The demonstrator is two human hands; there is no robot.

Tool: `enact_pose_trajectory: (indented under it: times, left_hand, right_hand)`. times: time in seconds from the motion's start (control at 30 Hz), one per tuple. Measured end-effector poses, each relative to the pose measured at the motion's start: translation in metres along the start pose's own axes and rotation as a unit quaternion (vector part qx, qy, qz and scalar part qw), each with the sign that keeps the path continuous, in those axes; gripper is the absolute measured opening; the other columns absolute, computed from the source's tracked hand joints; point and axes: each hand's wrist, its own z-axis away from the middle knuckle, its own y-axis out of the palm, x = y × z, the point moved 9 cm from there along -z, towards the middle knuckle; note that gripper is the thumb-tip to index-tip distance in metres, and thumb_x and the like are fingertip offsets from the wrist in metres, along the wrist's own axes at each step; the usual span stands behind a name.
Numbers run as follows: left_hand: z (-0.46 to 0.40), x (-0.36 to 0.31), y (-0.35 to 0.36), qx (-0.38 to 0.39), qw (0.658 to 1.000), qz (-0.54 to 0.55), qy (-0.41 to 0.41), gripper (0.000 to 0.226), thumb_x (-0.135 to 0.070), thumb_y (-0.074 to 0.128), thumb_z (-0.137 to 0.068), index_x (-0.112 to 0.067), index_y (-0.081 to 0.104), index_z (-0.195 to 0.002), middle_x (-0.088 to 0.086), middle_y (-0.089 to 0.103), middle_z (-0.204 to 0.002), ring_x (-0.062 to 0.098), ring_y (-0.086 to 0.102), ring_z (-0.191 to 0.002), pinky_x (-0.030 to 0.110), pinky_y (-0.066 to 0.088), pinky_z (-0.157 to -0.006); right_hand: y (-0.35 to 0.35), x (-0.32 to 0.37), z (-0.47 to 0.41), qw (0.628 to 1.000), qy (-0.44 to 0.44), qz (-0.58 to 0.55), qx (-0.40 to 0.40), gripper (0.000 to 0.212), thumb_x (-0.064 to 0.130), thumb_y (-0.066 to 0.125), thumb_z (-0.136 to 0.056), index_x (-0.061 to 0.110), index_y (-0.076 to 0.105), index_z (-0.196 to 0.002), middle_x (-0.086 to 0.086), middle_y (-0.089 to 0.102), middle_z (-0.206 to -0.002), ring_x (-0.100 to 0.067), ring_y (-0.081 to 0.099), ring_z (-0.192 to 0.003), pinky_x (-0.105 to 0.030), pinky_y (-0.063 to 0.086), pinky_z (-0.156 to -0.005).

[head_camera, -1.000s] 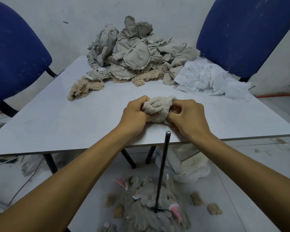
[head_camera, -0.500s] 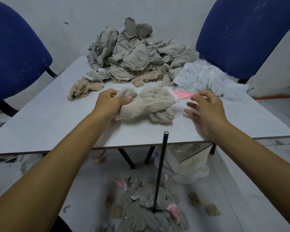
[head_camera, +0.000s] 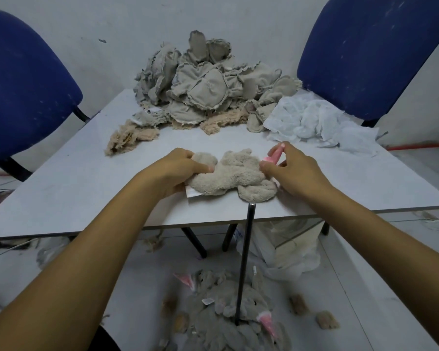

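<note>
An unstuffed beige plush toy skin (head_camera: 235, 174) lies flat near the front edge of the grey table (head_camera: 86, 178), fuzzy side out, with a white label sticking out at its lower left. My left hand (head_camera: 174, 171) grips its left end with curled fingers. My right hand (head_camera: 293, 171) pinches the pink part (head_camera: 274, 155) at its right end between thumb and fingers.
A heap of inside-out grey-beige plush skins (head_camera: 208, 89) fills the table's back, with white cloth (head_camera: 317, 120) to its right. Two blue chairs (head_camera: 370, 51) flank the table. A black metal rod (head_camera: 243, 264) stands upright at the front edge. More plush skins (head_camera: 228, 323) lie on the floor.
A second ago both hands held the skin bunched up at the table edge. It has since been spread out flat, and my right hand has closed onto its pink part.
</note>
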Motion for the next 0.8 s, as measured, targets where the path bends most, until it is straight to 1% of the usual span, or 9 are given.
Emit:
enact_pose_trajectory:
  times: [0.1, 0.23, 0.27, 0.37, 0.5, 0.57, 0.63, 0.73, 0.8]
  left_hand:
    - [-0.001, -0.002, -0.012, -0.043, 0.997, -0.056, 0.042, 0.024, -0.019, 0.075, -0.087, -0.003, 0.070, -0.105, 0.015, 0.075, -0.096, 0.021, 0.068, -0.078, 0.037, 0.057, -0.076]
    - [0.013, -0.033, -0.043, -0.243, 0.938, -0.069, 0.236, 0.021, -0.020, 0.071, -0.090, -0.007, 0.057, -0.082, 0.000, 0.058, -0.077, 0.018, 0.051, -0.068, 0.033, 0.041, -0.062]
    - [0.020, -0.047, -0.041, -0.243, 0.921, -0.046, 0.302, 0.013, -0.010, 0.068, -0.090, -0.013, 0.058, -0.082, -0.004, 0.058, -0.078, 0.015, 0.052, -0.073, 0.033, 0.042, -0.065]
    - [0.038, -0.080, -0.034, -0.184, 0.879, -0.015, 0.439, 0.042, 0.021, 0.053, -0.073, -0.018, 0.063, -0.085, -0.011, 0.063, -0.085, 0.001, 0.058, -0.084, 0.019, 0.046, -0.072]
    - [0.025, -0.067, -0.023, -0.020, 0.923, -0.124, 0.364, 0.037, 0.002, 0.045, -0.056, -0.011, 0.071, -0.078, 0.005, 0.074, -0.081, 0.018, 0.070, -0.097, 0.031, 0.053, -0.079]
    - [0.017, -0.044, -0.008, 0.096, 0.950, -0.127, 0.268, 0.040, -0.005, 0.044, -0.059, -0.007, 0.073, -0.087, 0.014, 0.075, -0.080, 0.031, 0.071, -0.092, 0.035, 0.055, -0.083]
    - [0.012, -0.042, -0.006, 0.067, 0.952, -0.151, 0.258, 0.034, -0.015, 0.047, -0.069, -0.014, 0.074, -0.090, 0.006, 0.076, -0.083, 0.025, 0.071, -0.088, 0.029, 0.054, -0.081]
    - [0.021, -0.061, 0.005, -0.060, 0.892, -0.272, 0.357, 0.020, -0.018, 0.059, -0.088, -0.026, 0.074, -0.098, -0.010, 0.070, -0.102, 0.007, 0.062, -0.099, 0.026, 0.048, -0.086]
    - [0.020, -0.058, 0.030, -0.024, 0.870, -0.331, 0.364, 0.019, -0.022, 0.061, -0.095, -0.025, 0.071, -0.110, -0.005, 0.067, -0.111, 0.009, 0.060, -0.103, 0.027, 0.046, -0.089]
  right_hand:
    - [-0.008, -0.006, -0.003, 0.998, 0.014, -0.054, -0.036, 0.011, 0.020, 0.068, -0.091, 0.014, 0.064, -0.082, -0.004, 0.071, -0.077, -0.016, 0.065, -0.067, -0.030, 0.053, -0.062]
    - [-0.017, -0.015, 0.000, 0.958, 0.025, -0.264, -0.112, 0.011, 0.005, 0.071, -0.090, 0.013, 0.064, -0.091, -0.013, 0.068, -0.076, -0.017, 0.067, -0.058, -0.029, 0.058, -0.060]
    - [-0.018, -0.011, 0.000, 0.961, -0.003, -0.245, -0.131, 0.011, 0.009, 0.073, -0.089, 0.016, 0.064, -0.092, -0.008, 0.068, -0.079, -0.015, 0.068, -0.067, -0.022, 0.056, -0.063]
    - [-0.025, 0.002, 0.001, 0.957, -0.062, -0.231, -0.167, 0.017, 0.009, 0.070, -0.090, 0.025, 0.065, -0.097, 0.004, 0.068, -0.089, -0.004, 0.066, -0.084, -0.013, 0.050, -0.070]
    - [-0.031, 0.002, 0.001, 0.963, -0.070, -0.207, -0.155, 0.058, -0.020, 0.039, -0.073, 0.027, 0.064, -0.098, 0.008, 0.067, -0.100, 0.001, 0.063, -0.093, -0.009, 0.044, -0.081]
    - [-0.035, 0.004, 0.007, 0.973, -0.076, -0.116, -0.184, 0.053, -0.016, 0.039, -0.076, 0.027, 0.063, -0.095, 0.007, 0.063, -0.104, -0.003, 0.057, -0.096, -0.012, 0.042, -0.086]
    - [-0.033, 0.016, 0.012, 0.972, -0.124, -0.062, -0.187, 0.040, -0.008, 0.045, -0.085, 0.026, 0.064, -0.095, 0.003, 0.058, -0.104, -0.006, 0.054, -0.091, -0.018, 0.043, -0.084]
    - [0.001, 0.051, 0.021, 0.969, -0.245, 0.008, -0.039, 0.016, 0.030, 0.056, -0.096, 0.026, 0.065, -0.109, 0.004, 0.059, -0.101, -0.009, 0.055, -0.089, -0.026, 0.045, -0.078]
    - [0.032, 0.058, 0.026, 0.952, -0.271, 0.120, 0.072, 0.035, 0.048, 0.061, -0.090, 0.031, 0.060, -0.120, 0.007, 0.059, -0.104, -0.011, 0.053, -0.095, -0.032, 0.044, -0.080]
